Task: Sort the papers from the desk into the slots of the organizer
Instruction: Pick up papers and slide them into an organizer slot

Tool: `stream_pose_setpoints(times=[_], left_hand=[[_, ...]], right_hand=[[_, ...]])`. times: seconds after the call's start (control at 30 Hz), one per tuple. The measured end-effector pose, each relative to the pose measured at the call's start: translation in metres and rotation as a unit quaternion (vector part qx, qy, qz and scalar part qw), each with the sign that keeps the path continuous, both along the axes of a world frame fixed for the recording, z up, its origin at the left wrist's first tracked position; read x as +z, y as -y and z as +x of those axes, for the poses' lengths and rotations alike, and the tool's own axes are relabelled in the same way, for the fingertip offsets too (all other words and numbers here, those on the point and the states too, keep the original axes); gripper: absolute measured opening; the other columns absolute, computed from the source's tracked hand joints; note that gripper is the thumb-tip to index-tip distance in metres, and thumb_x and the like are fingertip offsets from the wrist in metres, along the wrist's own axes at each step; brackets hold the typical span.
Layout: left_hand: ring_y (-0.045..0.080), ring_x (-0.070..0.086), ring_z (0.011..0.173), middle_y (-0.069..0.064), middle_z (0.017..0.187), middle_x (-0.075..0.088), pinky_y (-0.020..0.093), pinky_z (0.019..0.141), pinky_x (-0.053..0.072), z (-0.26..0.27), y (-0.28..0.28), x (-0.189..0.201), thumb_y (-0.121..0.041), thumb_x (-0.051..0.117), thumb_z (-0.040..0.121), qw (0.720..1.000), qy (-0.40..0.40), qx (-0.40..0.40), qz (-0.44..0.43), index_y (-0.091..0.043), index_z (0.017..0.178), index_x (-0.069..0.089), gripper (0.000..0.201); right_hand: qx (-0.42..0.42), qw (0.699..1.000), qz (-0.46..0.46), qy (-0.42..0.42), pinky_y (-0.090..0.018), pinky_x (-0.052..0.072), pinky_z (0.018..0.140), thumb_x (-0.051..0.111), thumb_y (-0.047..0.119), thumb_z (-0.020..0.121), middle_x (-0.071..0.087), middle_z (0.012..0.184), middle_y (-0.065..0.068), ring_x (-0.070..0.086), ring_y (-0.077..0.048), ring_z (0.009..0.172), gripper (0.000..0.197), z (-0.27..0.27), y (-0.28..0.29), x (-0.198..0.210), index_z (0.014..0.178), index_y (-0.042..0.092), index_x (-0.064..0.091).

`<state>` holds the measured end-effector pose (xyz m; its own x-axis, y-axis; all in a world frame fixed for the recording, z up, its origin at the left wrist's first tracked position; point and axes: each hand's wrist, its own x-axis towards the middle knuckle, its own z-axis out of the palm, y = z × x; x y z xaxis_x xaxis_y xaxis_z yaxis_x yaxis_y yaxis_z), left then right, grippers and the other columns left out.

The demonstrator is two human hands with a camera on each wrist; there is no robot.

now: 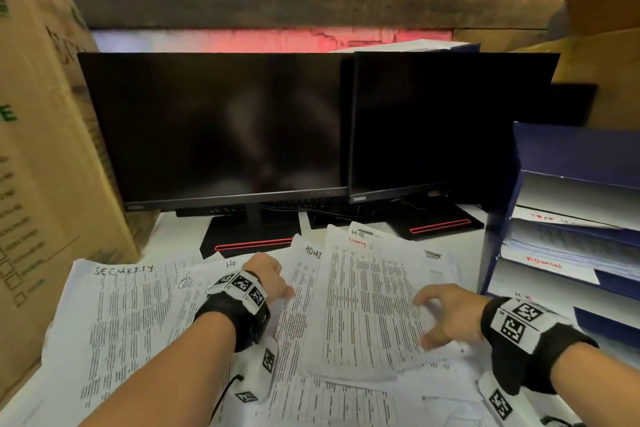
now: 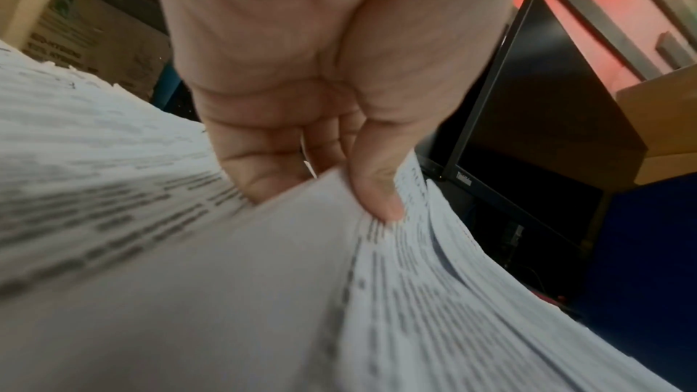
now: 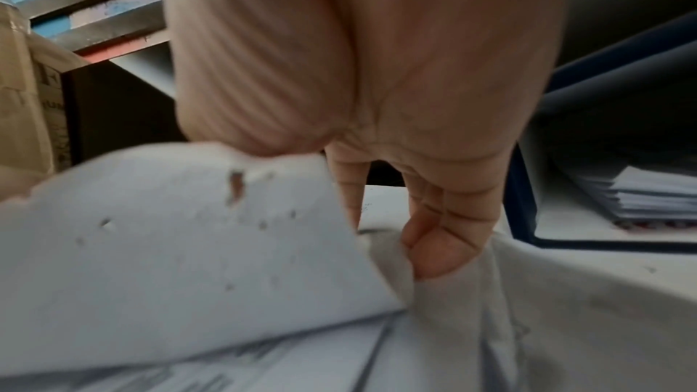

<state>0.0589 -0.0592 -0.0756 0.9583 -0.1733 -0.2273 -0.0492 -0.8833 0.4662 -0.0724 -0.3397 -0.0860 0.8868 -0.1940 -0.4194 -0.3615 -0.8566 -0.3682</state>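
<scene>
- While you look down through the head view, your left hand (image 1: pixel 268 276) lies on the spread of papers (image 1: pixel 214 319) covering the table (image 1: pixel 467 229), its fingers bent over the left edge of the stapled sheaf marked "H.R." (image 1: pixel 367 302).
- Your right hand (image 1: pixel 446 314) rests on that sheaf's right edge, fingers spread and curled, thumb toward you.
- Left of your hands lies a sheet headed "SECURITY" (image 1: pixel 121 319); one headed "ADMI" (image 1: pixel 304 274) shows under the sheaf.
- At the right stands the blue organizer (image 1: pixel 498 218), its slots already holding paper stacks, one labelled in red.
- Two dark monitors (image 1: pixel 221 128) stand at the far side, a cardboard box (image 1: pixel 45 163) on the left.
- From the left wrist view, your left hand (image 2: pixel 301 100) has its grip clamped on paper: thumb on top, fingers curled beneath a lifted blank-backed sheet (image 2: pixel 234 279), printed pages fanned to the right.
- From the right wrist view, your right hand (image 3: pixel 396 100) pinches the sheaf's raised corner (image 3: pixel 181 234); the thumb side presses its top edge and curled fingers (image 3: pixel 441 249) dig into the pages below.
- Beyond those fingers, the organizer (image 3: pixel 524 204) holds a stack in its lowest slot.
</scene>
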Motion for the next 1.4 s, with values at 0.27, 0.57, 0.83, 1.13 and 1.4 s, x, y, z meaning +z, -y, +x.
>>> stream_pose_setpoints(times=[0.27, 0.57, 0.83, 1.13, 1.4], left_hand=[[0.016, 0.066, 0.088, 0.002, 0.097, 0.068, 0.027, 0.072, 0.052, 0.004, 0.004, 0.003, -0.015, 0.066, 0.087, 0.968, -0.032, 0.058, -0.243, -0.012, 0.098, 0.061, 0.013], [0.018, 0.069, 0.086, 0.004, 0.096, 0.072, 0.024, 0.066, 0.052, -0.007, 0.016, 0.004, -0.008, 0.070, 0.082, 0.950, 0.011, 0.034, -0.310, -0.008, 0.096, 0.070, 0.015], [0.016, 0.070, 0.085, -0.002, 0.095, 0.072, 0.030, 0.071, 0.055, -0.018, -0.009, 0.033, -0.012, 0.064, 0.089, 0.845, 0.049, 0.084, -0.526, -0.017, 0.105, 0.069, 0.017], [0.020, 0.070, 0.094, -0.001, 0.104, 0.071, 0.043, 0.086, 0.055, -0.046, 0.006, 0.048, -0.011, 0.055, 0.094, 0.832, 0.048, 0.049, -0.550, -0.021, 0.108, 0.067, 0.021], [0.016, 0.071, 0.090, -0.003, 0.097, 0.074, 0.038, 0.079, 0.057, -0.081, 0.056, 0.046, -0.015, 0.057, 0.093, 0.833, 0.022, -0.004, -0.553, -0.022, 0.102, 0.069, 0.017]], right_hand=[[0.048, 0.998, -0.020, -0.043, -0.036, 0.046, 0.102, 0.080, 0.037, 0.065, 0.026, 0.147, 0.003, 0.042, -0.022, 0.126, 0.084, 0.003, 0.003, 0.006, 0.136, 0.047, 0.037], [0.023, 0.998, 0.061, 0.019, -0.038, 0.046, 0.103, 0.083, 0.048, 0.064, 0.037, 0.141, 0.007, 0.048, -0.018, 0.123, 0.092, 0.005, -0.006, 0.009, 0.139, 0.032, 0.033], [-0.070, 0.947, 0.224, 0.218, -0.037, 0.050, 0.098, 0.060, 0.017, 0.093, 0.069, 0.115, -0.001, 0.065, -0.016, 0.102, 0.018, 0.001, -0.020, 0.032, 0.110, 0.019, 0.066], [-0.217, 0.877, 0.231, 0.361, -0.046, 0.055, 0.085, 0.053, 0.005, 0.094, 0.071, 0.096, -0.008, 0.068, -0.028, 0.089, 0.017, -0.045, -0.007, 0.040, 0.092, 0.012, 0.069], [-0.240, 0.920, 0.174, 0.255, -0.044, 0.053, 0.083, 0.049, 0.018, 0.094, 0.070, 0.099, -0.023, 0.065, -0.040, 0.096, 0.027, -0.121, 0.044, 0.017, 0.095, -0.003, 0.066]])
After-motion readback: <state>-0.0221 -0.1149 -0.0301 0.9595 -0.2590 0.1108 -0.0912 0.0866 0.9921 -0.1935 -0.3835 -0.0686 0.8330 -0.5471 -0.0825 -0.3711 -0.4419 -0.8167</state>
